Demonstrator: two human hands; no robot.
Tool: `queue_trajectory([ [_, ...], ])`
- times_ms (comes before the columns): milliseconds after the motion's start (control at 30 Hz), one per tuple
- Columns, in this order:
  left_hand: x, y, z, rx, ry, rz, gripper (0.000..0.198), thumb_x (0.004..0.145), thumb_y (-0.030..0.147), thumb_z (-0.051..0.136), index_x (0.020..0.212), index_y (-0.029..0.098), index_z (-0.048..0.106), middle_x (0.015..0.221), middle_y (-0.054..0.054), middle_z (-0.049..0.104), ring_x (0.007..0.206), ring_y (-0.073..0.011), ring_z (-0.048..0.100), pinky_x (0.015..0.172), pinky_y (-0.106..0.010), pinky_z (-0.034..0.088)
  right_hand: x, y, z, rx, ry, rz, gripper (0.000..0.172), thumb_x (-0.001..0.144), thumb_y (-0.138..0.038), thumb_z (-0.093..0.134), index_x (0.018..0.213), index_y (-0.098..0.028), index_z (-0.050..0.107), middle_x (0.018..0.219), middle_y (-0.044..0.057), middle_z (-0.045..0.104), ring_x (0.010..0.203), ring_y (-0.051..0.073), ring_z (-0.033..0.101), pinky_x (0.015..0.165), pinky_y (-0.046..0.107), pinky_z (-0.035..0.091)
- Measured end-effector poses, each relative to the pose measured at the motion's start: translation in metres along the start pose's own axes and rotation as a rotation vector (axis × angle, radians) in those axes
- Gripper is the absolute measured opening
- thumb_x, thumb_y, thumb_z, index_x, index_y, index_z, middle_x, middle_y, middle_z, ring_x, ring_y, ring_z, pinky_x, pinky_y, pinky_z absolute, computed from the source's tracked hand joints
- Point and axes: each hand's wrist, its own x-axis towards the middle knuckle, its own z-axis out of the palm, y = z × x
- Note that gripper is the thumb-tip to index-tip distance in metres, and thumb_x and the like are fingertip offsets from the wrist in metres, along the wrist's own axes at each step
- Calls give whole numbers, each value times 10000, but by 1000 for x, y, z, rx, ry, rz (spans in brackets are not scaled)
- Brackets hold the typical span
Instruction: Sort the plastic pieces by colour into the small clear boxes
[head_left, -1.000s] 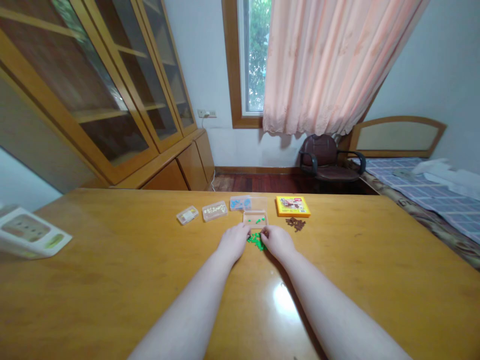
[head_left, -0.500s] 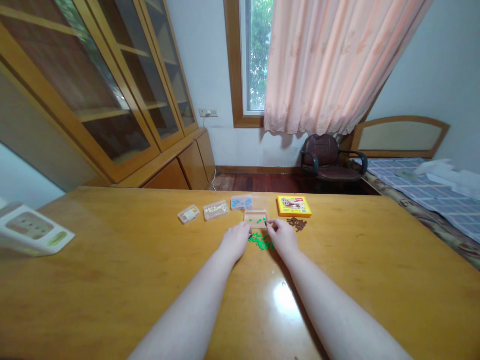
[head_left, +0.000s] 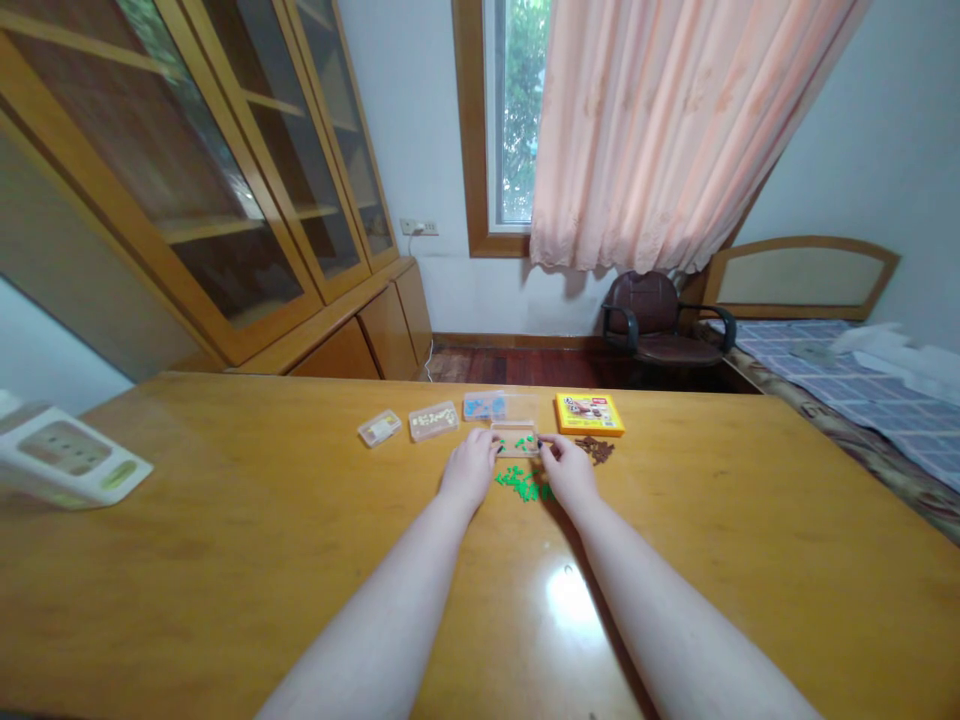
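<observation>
A small clear plastic box (head_left: 516, 455) stands open in front of me with several little green pieces (head_left: 521, 443) inside. My left hand (head_left: 469, 466) is at the left end of this box, fingers closed together, and a bit of green shows by the fingertips. At the right end, my right hand (head_left: 570, 468) has thumb and forefinger pinched at the box's edge. What either pinch holds, if anything, is too small to make out. A loose pile of green pieces (head_left: 523, 484) lies on the table just nearer than the box, between my hands.
Behind are a clear box of blue pieces (head_left: 484, 405), a box of pale pieces (head_left: 433, 422) and a smaller clear case (head_left: 380, 429). A yellow box (head_left: 589, 414) and brown pieces (head_left: 595, 450) lie right. A white socket unit (head_left: 67, 455) stands left on the wooden table (head_left: 225, 560).
My left hand has moved forward from beside the green pile to the box's left end. My right hand has shifted slightly right, to the box's right edge.
</observation>
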Motion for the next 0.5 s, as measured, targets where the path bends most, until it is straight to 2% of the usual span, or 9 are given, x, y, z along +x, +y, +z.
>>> queue_trajectory([
  [133,-3,1,-3,47,-74,87,174,902,258,437,975,218,590,1003,-41,593,912,-167,571,786,-263,423,0,1,-3,5,-37,-20,274,805,-334,459,854,-162,667,681,20,642,635,155,570,599,232,392],
  [267,-6,3,-5,63,-152,151,185,887,245,459,984,242,616,1039,-34,591,933,-167,570,788,-257,424,-1,1,-8,-78,-135,-66,236,785,-332,491,807,-172,663,608,-2,604,569,131,522,539,214,336],
  [367,-6,3,-5,59,-176,166,198,879,250,474,1000,261,630,1064,-30,591,942,-172,576,791,-260,428,-1,2,-12,-157,-201,-103,173,753,-286,522,778,-192,664,574,-21,580,539,114,492,521,208,306],
  [500,-5,1,-2,64,-173,175,175,867,265,504,974,268,643,1066,-30,589,947,-177,580,801,-271,433,1,4,-12,-168,-219,-99,165,741,-267,534,797,-201,674,590,-26,586,549,110,498,521,202,312],
])
